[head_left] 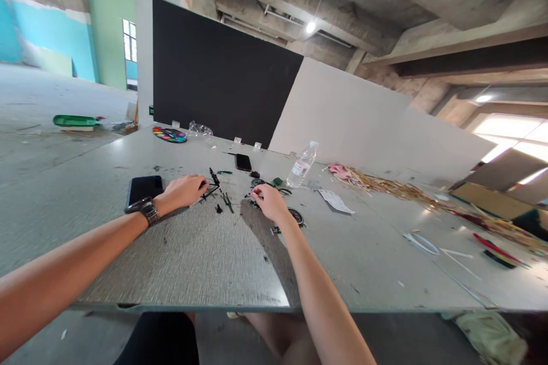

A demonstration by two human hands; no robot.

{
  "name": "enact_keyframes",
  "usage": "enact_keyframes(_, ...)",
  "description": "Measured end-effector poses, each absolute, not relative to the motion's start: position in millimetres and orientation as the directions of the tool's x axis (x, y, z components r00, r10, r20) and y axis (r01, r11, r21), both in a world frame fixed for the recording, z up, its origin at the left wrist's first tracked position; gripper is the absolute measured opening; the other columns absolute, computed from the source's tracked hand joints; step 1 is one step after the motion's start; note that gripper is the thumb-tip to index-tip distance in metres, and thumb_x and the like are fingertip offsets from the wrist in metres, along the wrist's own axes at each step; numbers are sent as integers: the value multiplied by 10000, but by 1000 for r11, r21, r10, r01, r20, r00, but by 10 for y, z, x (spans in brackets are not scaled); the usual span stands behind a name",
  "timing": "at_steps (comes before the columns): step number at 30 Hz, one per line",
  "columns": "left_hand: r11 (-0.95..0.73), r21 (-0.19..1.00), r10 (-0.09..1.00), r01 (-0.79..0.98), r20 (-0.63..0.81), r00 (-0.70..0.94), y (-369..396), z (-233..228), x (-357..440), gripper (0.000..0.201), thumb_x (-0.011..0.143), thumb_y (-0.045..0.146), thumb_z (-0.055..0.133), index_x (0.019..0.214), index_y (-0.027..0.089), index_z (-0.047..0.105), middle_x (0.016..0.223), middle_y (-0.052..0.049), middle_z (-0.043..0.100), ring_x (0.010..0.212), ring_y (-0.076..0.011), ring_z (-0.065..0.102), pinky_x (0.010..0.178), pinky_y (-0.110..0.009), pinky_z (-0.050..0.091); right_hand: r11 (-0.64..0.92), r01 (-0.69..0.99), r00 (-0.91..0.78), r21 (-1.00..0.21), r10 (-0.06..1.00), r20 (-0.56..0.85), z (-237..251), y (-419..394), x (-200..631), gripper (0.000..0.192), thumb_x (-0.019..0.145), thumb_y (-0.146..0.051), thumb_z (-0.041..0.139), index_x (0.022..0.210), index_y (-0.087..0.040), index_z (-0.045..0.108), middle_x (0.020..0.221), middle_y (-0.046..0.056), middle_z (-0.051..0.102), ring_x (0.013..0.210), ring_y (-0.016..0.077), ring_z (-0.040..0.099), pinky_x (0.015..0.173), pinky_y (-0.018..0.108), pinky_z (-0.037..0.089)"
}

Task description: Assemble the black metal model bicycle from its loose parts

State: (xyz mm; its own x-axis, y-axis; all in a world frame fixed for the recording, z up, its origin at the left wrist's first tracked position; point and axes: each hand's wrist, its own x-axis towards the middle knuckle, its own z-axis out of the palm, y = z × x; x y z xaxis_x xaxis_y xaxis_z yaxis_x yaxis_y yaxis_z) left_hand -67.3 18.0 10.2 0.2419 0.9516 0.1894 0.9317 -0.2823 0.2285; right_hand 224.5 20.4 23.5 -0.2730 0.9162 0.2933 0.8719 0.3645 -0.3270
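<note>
My left hand [185, 190], with a dark watch on its wrist, lies on the grey table [205, 262] and its fingertips rest on a thin black part [210, 190]. My right hand [269, 203] reaches over a cluster of small black and green parts [262, 184], fingers curled down on them; what it grips is hidden. A round black piece [296, 216] lies just right of that wrist. More small dark parts [225, 202] sit between the two hands.
A dark tablet [144, 188] lies left of my left hand. A phone [243, 162], a plastic water bottle [302, 166], a paint palette [169, 134], paper [336, 201] and a heap of straw-like strands [385, 185] sit farther back and right. Black and white panels stand behind.
</note>
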Motion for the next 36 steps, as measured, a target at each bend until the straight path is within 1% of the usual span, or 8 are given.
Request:
enact_keyframes(2,-283,235,952,930,188,242,174,104,-674,424,1018,447,326,1041,178,653,1086,-131,699,918,-276,653,756,-353,460,389,863,-302,-321,909,288,235,210,2216,144,947,-271,603,964,-197,725,1030,65,728,885,176,654,750,255,438)
enact_keyframes(4,-283,245,952,927,187,242,175,100,-675,424,1019,445,331,1049,172,655,1091,-139,698,921,-273,648,759,-350,454,350,882,-238,-316,909,343,263,234,2300,164,956,-263,586,990,-203,734,1051,67,730,923,186,657,780,260,443)
enact_keyframes(7,-298,244,947,923,195,255,185,89,-676,431,1020,448,331,1054,166,656,1096,-141,695,930,-270,642,760,-341,447,177,929,-31,-327,914,405,320,274,2564,212,977,-275,544,1003,-207,744,1037,76,736,909,202,661,786,280,450)
enact_keyframes(13,-309,215,942,927,203,267,180,87,-680,429,1021,448,328,1047,173,656,1078,-125,696,906,-261,649,740,-324,445,-78,939,212,-335,899,383,355,289,2888,248,967,-227,523,1069,-230,749,1090,86,743,952,242,676,740,297,454)
enact_keyframes(18,-311,211,941,927,208,269,176,83,-682,427,1022,448,327,1054,178,657,1068,-117,695,896,-255,650,728,-312,440,11,955,62,-298,970,235,297,297,2790,215,955,-249,564,1017,-229,768,1000,79,763,920,228,692,756,286,461)
enact_keyframes(23,-305,210,943,929,203,264,183,77,-684,435,1020,453,328,1034,166,655,1051,-117,695,878,-248,643,723,-308,433,66,953,-23,-297,989,148,270,298,2737,184,940,-279,606,990,-213,771,973,78,772,900,218,701,757,281,467)
enact_keyframes(31,-298,206,948,932,181,263,172,106,-670,430,1023,438,316,1075,172,650,1100,-128,692,938,-262,649,782,-331,455,80,957,-47,-279,992,121,225,295,2623,159,882,-342,700,957,-217,764,991,65,770,897,201,703,742,255,457)
enact_keyframes(36,-299,207,948,932,178,264,186,94,-672,437,1021,457,309,1058,182,646,1101,-121,686,942,-265,645,782,-341,459,84,965,-55,-249,991,119,179,338,2592,165,924,-320,646,924,-198,757,954,77,767,844,187,692,744,262,449)
